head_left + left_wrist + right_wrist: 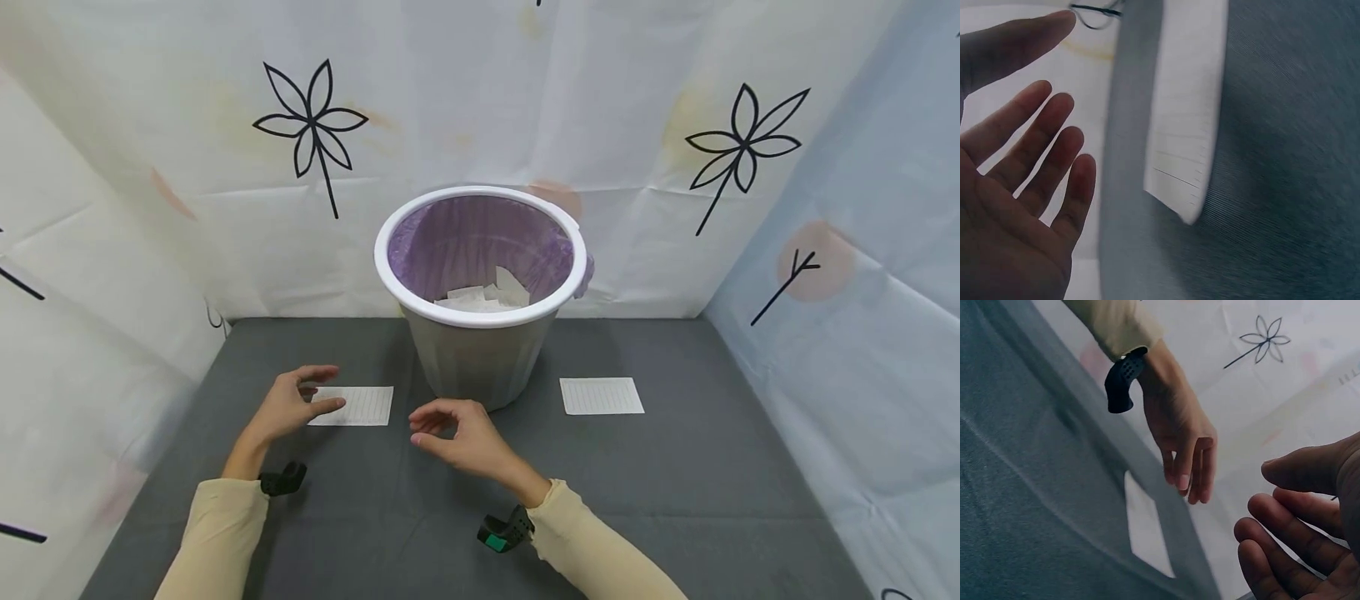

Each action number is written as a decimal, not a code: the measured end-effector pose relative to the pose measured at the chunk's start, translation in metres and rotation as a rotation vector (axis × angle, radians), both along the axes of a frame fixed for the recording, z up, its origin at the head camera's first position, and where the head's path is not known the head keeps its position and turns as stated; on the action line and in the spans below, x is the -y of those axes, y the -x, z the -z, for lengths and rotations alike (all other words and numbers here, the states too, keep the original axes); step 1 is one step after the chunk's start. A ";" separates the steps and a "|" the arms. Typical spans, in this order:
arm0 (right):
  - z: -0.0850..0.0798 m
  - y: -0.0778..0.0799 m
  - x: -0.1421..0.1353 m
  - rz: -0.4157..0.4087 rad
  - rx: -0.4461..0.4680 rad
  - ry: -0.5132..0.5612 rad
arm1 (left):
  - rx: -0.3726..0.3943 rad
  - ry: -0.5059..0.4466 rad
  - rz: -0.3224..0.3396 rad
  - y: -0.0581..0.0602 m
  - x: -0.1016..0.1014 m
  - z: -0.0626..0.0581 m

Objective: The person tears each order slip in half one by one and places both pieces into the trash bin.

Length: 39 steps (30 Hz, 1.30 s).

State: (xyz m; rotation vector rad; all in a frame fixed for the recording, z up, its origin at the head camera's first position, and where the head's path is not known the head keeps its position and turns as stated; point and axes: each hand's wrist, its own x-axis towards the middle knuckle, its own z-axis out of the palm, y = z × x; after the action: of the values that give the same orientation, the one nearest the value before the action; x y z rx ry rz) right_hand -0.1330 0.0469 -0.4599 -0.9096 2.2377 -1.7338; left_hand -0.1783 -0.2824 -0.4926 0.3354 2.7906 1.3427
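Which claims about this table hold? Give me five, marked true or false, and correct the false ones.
1. A purple liner is in the trash bin. True.
2. The trash bin is empty. False: white papers lie inside it.
3. The left grip is nearer the left ruled slip than the right grip is. True.
4. The right grip holds a slip. False: it holds nothing.
5. The right ruled slip lies on the gray tabletop. True.

A dark grey cloth-covered tabletop (697, 508) bears a white-rimmed wastebasket (480, 354) near its far edge; a ruled paper slip (367, 407) lies to the basket's left; a second ruled slip (602, 396) to its right.
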 end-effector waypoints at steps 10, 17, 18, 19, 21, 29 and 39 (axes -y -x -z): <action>0.032 0.014 0.040 0.074 0.046 -0.115 | -0.008 0.175 0.047 0.010 0.006 0.027; 0.048 0.028 0.069 0.145 0.005 -0.251 | 0.018 0.194 0.031 0.010 0.007 0.035; 0.050 0.030 0.072 0.161 -0.007 -0.279 | 0.017 0.195 0.031 0.010 0.007 0.036; 0.052 0.032 0.076 0.173 -0.017 -0.304 | 0.012 0.198 0.030 0.011 0.008 0.036; 0.055 0.035 0.081 0.188 -0.026 -0.342 | 0.003 0.198 0.031 0.012 0.008 0.038; 0.065 0.046 0.093 0.186 -0.078 -0.410 | 0.021 0.196 0.021 0.010 0.007 0.035; 0.072 0.047 0.101 0.240 -0.088 -0.555 | 0.063 0.206 -0.010 0.008 0.005 0.034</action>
State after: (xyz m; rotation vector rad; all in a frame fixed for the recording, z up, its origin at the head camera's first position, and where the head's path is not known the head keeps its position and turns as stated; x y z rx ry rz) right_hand -0.1803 -0.0546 -0.5314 -0.6182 2.7615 -1.0465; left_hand -0.1859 -0.2872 -0.5261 0.2667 2.8475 1.0346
